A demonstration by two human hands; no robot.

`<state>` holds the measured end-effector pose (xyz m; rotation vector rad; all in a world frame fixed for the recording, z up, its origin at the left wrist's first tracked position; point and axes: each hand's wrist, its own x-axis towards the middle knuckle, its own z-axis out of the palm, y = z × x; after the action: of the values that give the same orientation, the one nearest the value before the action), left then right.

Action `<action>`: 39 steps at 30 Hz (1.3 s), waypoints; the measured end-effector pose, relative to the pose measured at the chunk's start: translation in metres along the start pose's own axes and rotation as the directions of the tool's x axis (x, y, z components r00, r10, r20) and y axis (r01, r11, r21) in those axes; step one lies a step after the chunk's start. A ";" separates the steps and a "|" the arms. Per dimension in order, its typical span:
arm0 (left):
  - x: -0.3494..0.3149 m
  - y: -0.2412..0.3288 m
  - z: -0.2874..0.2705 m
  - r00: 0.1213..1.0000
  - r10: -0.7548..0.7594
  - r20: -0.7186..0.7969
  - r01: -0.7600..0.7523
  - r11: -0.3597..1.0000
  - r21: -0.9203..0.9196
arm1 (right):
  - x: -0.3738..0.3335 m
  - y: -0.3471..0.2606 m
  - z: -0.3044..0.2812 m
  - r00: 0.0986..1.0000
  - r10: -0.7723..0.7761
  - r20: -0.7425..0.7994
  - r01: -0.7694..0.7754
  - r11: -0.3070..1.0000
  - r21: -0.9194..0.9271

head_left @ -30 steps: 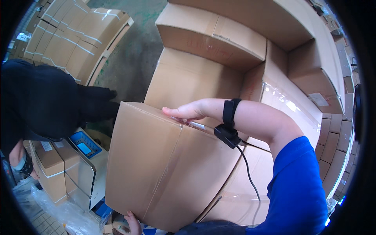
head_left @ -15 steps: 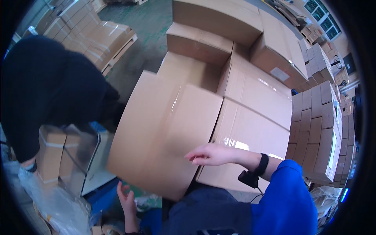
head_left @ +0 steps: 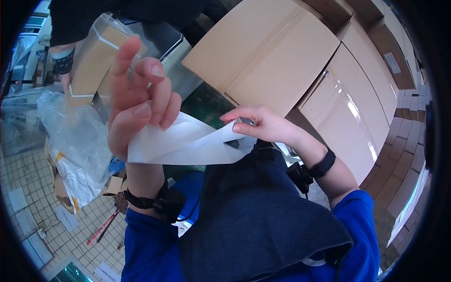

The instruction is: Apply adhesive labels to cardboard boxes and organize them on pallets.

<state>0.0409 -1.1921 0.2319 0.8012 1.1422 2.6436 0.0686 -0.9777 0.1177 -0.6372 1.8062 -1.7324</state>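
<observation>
Biggest worry for me is the white sheet (head_left: 188,145) creasing or tearing: it's already bent over itself near the middle of the view, and hands pulling unevenly would make that worse. If it's sticky, which I can't tell, it might also grab the dark apron (head_left: 263,221) right below it at 5 o'clock. Losing the right-side pinch could let that end flop down too.

As for grip, the right hand (head_left: 256,123), toward 2 o'clock, has thumb and fingers closed to a narrow pinch on the sheet's edge. The left hand (head_left: 141,98), at 10 o'clock, is half curled with the index up; the sheet's other end meets it, but can't tell how firmly it's held. Big carton (head_left: 263,51) sits at 1 o'clock, apart from both hands.
</observation>
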 end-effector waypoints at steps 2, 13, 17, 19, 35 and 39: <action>-0.007 0.022 0.002 0.996 0.015 0.091 -0.025 0.993 0.115 | -0.008 -0.015 0.008 0.998 -0.067 -0.002 0.066 0.996 -0.066; -0.067 0.062 0.026 0.710 -0.685 -0.165 0.527 0.361 0.769 | -0.078 -0.055 0.040 0.597 -0.778 -0.193 0.087 0.302 -0.949; -0.073 0.000 0.020 0.734 -0.678 -0.039 0.657 0.694 0.294 | -0.086 -0.064 0.055 0.596 -0.791 -0.140 0.143 0.276 -0.951; -0.076 -0.012 0.022 0.763 -0.641 0.079 0.578 0.733 0.359 | -0.090 -0.065 0.062 0.615 -0.773 -0.155 0.191 0.336 -0.922; -0.099 -0.034 0.062 0.841 -0.538 0.055 0.532 0.842 0.095 | -0.117 -0.078 0.089 0.763 -0.610 -0.212 0.210 0.545 -0.812; -0.097 -0.036 0.062 0.834 -0.549 0.058 0.519 0.816 0.254 | -0.108 -0.080 0.090 0.849 -0.445 -0.285 0.180 0.750 -0.636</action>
<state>0.1537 -1.1603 0.2007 0.5608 1.4063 1.9927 0.2061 -0.9751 0.2032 -0.9194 2.7423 -1.5786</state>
